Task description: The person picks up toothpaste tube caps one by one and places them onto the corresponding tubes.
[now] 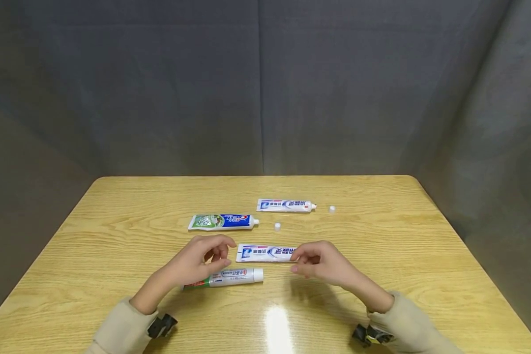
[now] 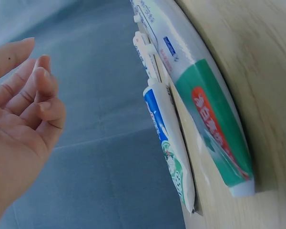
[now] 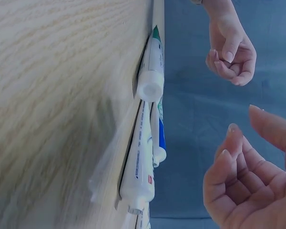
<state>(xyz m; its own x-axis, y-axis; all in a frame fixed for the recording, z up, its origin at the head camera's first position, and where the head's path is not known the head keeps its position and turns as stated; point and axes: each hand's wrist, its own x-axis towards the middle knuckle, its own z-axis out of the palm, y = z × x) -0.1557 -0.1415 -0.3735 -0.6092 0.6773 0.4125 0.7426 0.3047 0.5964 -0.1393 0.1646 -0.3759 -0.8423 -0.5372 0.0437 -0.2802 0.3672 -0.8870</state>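
1. We've got a pale wooden table (image 1: 429, 246) with fine streaky grain and rounded far corners, plus a bright patch of glare on the near side.
2. Plain dark grey cloth (image 1: 168, 93) hangs behind the far edge and down both sides, with a seam or fold near the middle.
3. Nearest us is a silvery, smooth tube (image 1: 236, 277) with a green tail end and a wide white cap on its right end. The left hand (image 1: 203, 258) hovers just above it, fingers loosely bent, holding nothing we can see.
4. Next one out is a glossy white-and-blue tube (image 1: 263, 252), lying flat between the two hands. The right hand (image 1: 323, 263) hangs over its right end, thumb apart, fingers relaxed, nothing in its grasp. The right wrist view shows a bare nozzle there.
5. Farther and left: a green-and-blue tube (image 1: 223, 221), flattened at the tail, nozzle bare, with a little round white cap (image 1: 277, 226) to its right.
6. Farthest: another white-and-blue one (image 1: 284, 205), also uncapped, and a second small cap (image 1: 332, 209) to its right.
7. We see beige sleeves (image 1: 126, 324), matte and soft-looking.
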